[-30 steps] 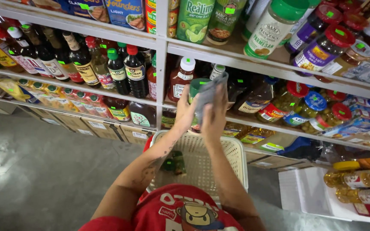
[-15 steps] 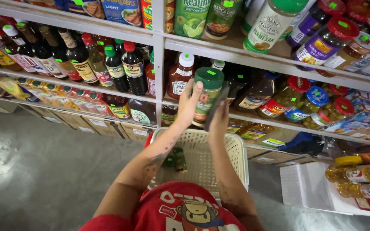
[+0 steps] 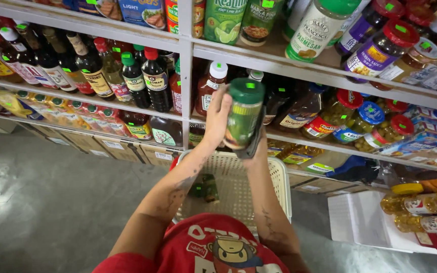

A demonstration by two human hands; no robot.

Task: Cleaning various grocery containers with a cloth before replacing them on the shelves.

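Observation:
A glass jar with a green lid (image 3: 243,115) is held up between both my hands, in front of the middle shelf. My left hand (image 3: 217,117) grips its left side with fingers spread up along the glass. Mostly hidden behind the jar, my right hand (image 3: 255,151) supports its right and lower side, with a dark flat thing against the palm. Below the jar hangs a white plastic basket (image 3: 283,188) with a small green-labelled jar (image 3: 204,188) lying in it.
Metal shelves (image 3: 188,55) hold dark sauce bottles (image 3: 90,65) on the left and red-lidded jars (image 3: 380,48) on the right. Cardboard boxes (image 3: 112,147) line the bottom shelf. Yellow oil bottles (image 3: 416,205) and white paper (image 3: 360,220) sit low right. Grey concrete floor (image 3: 46,202) lies left.
The jar has come away from the shelf and closer to me, turning so the green lid and label show. Both hands stayed on it.

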